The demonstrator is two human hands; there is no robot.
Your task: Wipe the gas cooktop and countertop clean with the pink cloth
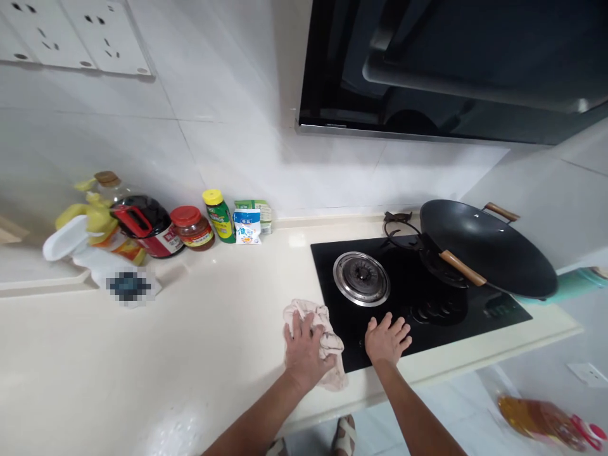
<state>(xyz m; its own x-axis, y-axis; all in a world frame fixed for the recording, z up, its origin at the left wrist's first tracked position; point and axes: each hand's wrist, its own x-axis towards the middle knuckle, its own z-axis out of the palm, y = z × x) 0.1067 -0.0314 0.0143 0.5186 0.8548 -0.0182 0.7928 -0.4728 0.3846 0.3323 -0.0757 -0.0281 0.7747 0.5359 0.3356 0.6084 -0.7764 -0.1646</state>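
Note:
My left hand (306, 349) is on a crumpled pale pink cloth (332, 342), its fingers spread and bent over the folds. The cloth lies on the cream countertop, against the left edge of the black glass cooktop (408, 316). Fingers apart and holding nothing, my right hand (388, 341) is at the front of the cooktop; whether its palm touches the glass I cannot tell. Beyond it is a round metal burner (361, 278) with no pan support on it. A large black wok (484, 247) with wooden handles stands at the cooktop's right side.
A white spray bottle (102, 256), a dark bottle with a red handle (147, 228), a red-lidded jar (192, 228), a green bottle (219, 216) and a seasoning packet (247, 227) line the wall. A dark range hood (441, 69) overhangs the cooktop. An oil bottle (546, 421) is low at right.

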